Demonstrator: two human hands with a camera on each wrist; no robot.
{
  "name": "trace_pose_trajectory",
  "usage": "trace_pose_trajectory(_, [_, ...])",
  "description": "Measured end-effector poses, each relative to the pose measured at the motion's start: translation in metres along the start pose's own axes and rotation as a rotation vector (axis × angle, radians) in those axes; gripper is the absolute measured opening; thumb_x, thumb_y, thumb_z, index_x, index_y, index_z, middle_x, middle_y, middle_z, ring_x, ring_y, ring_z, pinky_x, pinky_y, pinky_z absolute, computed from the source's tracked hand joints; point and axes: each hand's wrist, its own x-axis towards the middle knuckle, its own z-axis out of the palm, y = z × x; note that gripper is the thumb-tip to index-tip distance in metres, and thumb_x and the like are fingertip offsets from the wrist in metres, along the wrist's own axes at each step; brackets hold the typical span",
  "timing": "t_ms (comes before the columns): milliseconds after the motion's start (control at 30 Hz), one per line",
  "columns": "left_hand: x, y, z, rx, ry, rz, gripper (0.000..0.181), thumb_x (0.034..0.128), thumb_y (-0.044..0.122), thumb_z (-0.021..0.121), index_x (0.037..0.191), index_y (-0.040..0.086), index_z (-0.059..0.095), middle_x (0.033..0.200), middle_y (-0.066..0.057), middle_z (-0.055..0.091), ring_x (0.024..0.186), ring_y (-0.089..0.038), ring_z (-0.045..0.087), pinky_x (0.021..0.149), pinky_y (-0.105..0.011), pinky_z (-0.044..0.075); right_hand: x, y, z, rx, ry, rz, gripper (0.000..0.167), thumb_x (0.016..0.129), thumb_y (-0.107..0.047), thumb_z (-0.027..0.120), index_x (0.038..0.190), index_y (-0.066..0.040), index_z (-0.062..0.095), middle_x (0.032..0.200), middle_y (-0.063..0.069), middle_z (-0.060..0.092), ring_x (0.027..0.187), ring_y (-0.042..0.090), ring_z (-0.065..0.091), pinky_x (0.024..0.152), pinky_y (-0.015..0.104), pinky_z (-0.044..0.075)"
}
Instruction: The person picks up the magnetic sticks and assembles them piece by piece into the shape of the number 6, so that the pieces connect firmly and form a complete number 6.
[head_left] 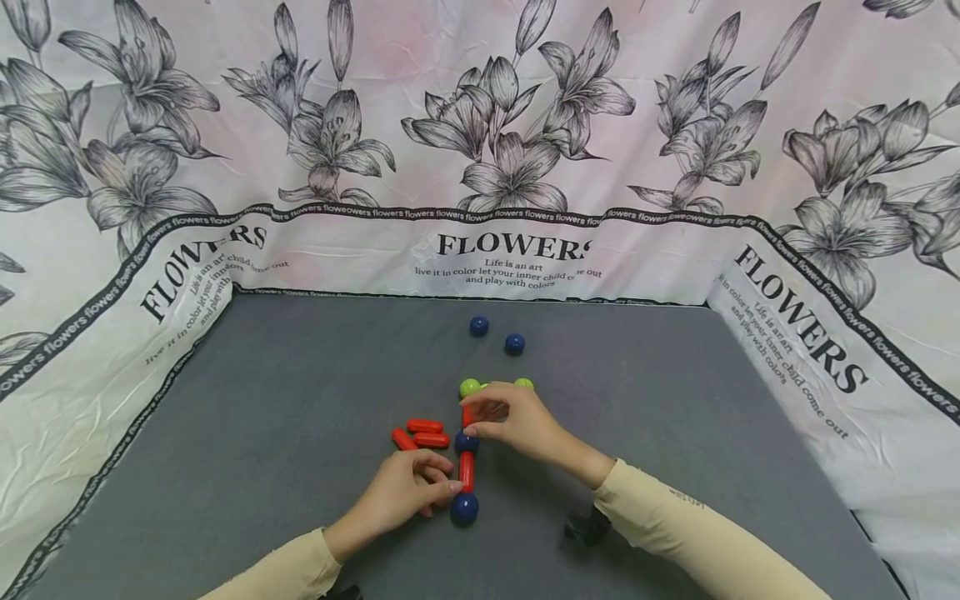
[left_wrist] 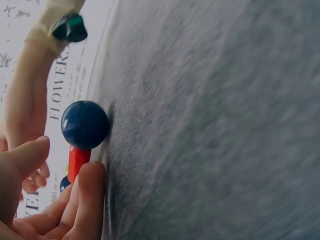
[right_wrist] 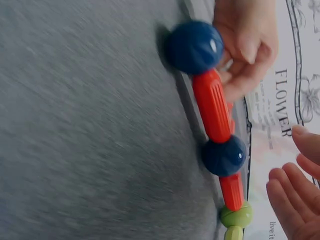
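A straight chain lies on the grey surface: a near blue ball [head_left: 464, 509], a red rod [head_left: 467, 472], a middle blue ball [right_wrist: 224, 155], a second red rod [right_wrist: 231, 192] and a green ball [right_wrist: 237, 215]. A green rod [right_wrist: 233, 234] continues from that ball. My left hand [head_left: 397, 492] is beside the near red rod, thumb and fingers apart; whether a fingertip touches it I cannot tell. Over the chain's upper part hovers my right hand [head_left: 521, 425], its fingers loosely bent and parted, gripping nothing. It partly hides the green pieces, including another green ball [head_left: 523, 384].
Three loose red rods [head_left: 424, 426] lie left of the chain, close to the left hand. Two separate blue balls [head_left: 479, 326] sit farther back. Flower-printed cloth [head_left: 517, 258] borders the grey surface [head_left: 300, 400] at the back and sides.
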Motion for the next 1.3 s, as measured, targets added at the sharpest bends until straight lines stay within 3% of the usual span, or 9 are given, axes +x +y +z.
trace_pose_trajectory(267, [-0.009, -0.005, 0.008, 0.069, 0.039, 0.030, 0.046, 0.0821, 0.036, 0.081, 0.111, 0.002, 0.068, 0.087, -0.002, 0.070, 0.069, -0.011, 0.065, 0.057, -0.023, 0.053, 0.030, 0.009, 0.003, -0.001, -0.099, 0.028, 0.038, 0.084, -0.016, 0.079, 0.119, -0.003, 0.069, 0.104, 0.016, 0.074, 0.089, 0.013, 0.071, 0.079, 0.020, 0.057])
trace_pose_trajectory(533, [-0.015, -0.006, 0.016, 0.091, 0.067, 0.024, 0.046, 0.0793, 0.038, 0.083, 0.108, 0.005, 0.069, 0.086, 0.000, 0.068, 0.073, -0.010, 0.063, 0.064, -0.019, 0.050, 0.052, 0.013, 0.011, -0.035, -0.171, 0.027, 0.038, 0.085, -0.019, 0.079, 0.119, -0.004, 0.070, 0.108, 0.014, 0.074, 0.095, 0.018, 0.070, 0.082, 0.022, 0.056])
trace_pose_trajectory(1300, [-0.018, -0.013, 0.020, 0.136, 0.111, 0.076, 0.040, 0.0779, 0.038, 0.084, 0.102, 0.009, 0.069, 0.088, 0.000, 0.066, 0.072, 0.000, 0.058, 0.065, -0.018, 0.049, 0.074, 0.016, 0.037, -0.121, -0.314, 0.043, 0.028, 0.083, -0.017, 0.080, 0.110, -0.009, 0.075, 0.101, 0.005, 0.077, 0.088, 0.011, 0.073, 0.075, 0.016, 0.055])
